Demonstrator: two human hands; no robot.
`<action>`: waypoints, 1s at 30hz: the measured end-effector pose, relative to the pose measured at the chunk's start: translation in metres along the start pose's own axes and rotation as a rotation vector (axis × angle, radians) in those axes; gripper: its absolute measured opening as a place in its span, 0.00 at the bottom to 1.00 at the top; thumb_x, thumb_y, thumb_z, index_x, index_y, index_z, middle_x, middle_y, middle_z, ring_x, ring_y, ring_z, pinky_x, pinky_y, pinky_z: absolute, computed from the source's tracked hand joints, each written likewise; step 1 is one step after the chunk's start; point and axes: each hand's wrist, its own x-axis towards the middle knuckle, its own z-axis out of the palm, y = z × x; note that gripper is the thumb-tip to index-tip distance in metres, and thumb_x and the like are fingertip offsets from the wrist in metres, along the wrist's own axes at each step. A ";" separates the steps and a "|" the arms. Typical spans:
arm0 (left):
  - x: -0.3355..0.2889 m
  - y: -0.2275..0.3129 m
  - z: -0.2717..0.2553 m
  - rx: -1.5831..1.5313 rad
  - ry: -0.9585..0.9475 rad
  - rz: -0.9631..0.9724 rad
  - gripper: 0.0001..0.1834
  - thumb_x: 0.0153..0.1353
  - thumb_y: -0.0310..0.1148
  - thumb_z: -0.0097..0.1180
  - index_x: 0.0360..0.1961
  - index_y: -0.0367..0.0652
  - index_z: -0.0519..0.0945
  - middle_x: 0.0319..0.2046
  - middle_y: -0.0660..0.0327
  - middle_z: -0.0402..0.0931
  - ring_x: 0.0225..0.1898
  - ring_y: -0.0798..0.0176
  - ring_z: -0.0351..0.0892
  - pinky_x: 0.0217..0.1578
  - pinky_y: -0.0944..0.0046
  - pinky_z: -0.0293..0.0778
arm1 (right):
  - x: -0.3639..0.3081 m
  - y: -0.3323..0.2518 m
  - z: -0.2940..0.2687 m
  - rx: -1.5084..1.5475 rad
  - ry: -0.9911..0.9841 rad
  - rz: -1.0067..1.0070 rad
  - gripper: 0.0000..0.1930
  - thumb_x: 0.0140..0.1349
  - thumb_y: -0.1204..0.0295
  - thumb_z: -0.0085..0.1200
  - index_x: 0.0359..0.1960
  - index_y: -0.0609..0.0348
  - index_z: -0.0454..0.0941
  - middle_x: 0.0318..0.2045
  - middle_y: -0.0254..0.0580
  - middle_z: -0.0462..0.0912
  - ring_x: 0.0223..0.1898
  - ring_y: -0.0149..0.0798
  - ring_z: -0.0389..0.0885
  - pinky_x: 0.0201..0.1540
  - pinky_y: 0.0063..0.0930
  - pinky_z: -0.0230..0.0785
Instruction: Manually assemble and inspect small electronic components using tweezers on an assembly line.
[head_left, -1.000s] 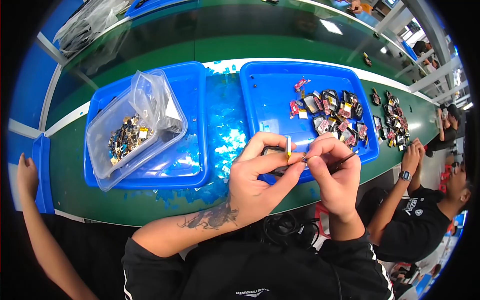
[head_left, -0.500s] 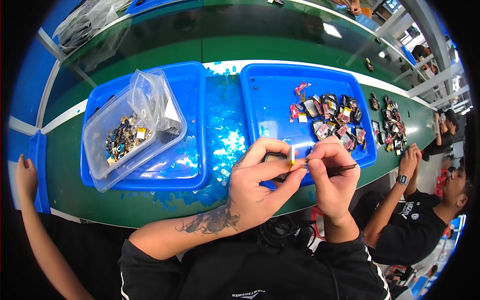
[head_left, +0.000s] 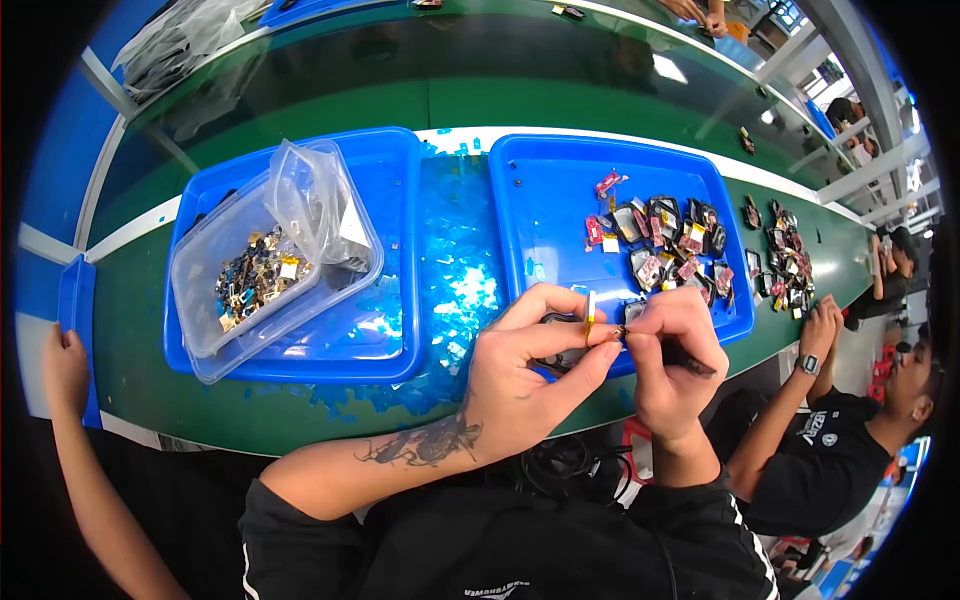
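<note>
My left hand (head_left: pixel 530 365) is closed around a small black-framed electronic part (head_left: pixel 548 362), mostly hidden by the fingers. A thin white and yellow piece (head_left: pixel 590 312) stands up beside its index fingertip. Right against those fingertips, my right hand (head_left: pixel 675 365) pinches at something tiny and dark; what the tips grip is too small to name. A slim dark tool (head_left: pixel 692 367) lies in that right hand, its end showing below the curled fingers. Both hands are over the near edge of the right blue tray (head_left: pixel 540 230).
Several black-cased parts with pinkish-red boards (head_left: pixel 665 245) lie in that tray; more (head_left: pixel 788 250) are heaped on the green table at right. The left blue tray (head_left: pixel 400 300) bears a clear plastic tub (head_left: pixel 195 290) of small metallic bits. Blue film scraps (head_left: pixel 450 290) cover the table between. A co-worker (head_left: pixel 840 450) sits at right.
My hands have shifted slightly right and down, still fingertip to fingertip. The right hand has turned a little, and the dark tool's end sits lower. The trays appear shifted slightly right.
</note>
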 end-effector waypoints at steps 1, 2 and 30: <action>0.000 -0.001 -0.001 0.030 -0.018 0.025 0.07 0.54 0.20 0.62 0.35 0.34 0.84 0.40 0.59 0.74 0.36 0.71 0.77 0.32 0.73 0.74 | 0.000 -0.001 0.001 0.002 -0.003 -0.002 0.04 0.51 0.85 0.59 0.28 0.66 0.77 0.29 0.41 0.75 0.25 0.28 0.69 0.24 0.19 0.59; 0.000 -0.002 -0.002 0.061 -0.036 0.050 0.07 0.54 0.20 0.63 0.35 0.34 0.84 0.40 0.59 0.74 0.35 0.71 0.77 0.31 0.74 0.74 | 0.000 -0.001 0.003 0.016 0.001 0.011 0.04 0.52 0.85 0.58 0.28 0.66 0.77 0.29 0.41 0.75 0.25 0.28 0.69 0.24 0.19 0.59; 0.000 0.001 -0.003 0.487 -0.057 0.397 0.07 0.45 0.21 0.67 0.28 0.38 0.85 0.40 0.57 0.74 0.32 0.67 0.76 0.30 0.69 0.73 | 0.007 -0.009 -0.020 0.603 -0.261 0.705 0.03 0.59 0.78 0.55 0.32 0.64 0.75 0.27 0.30 0.79 0.26 0.16 0.68 0.28 0.11 0.59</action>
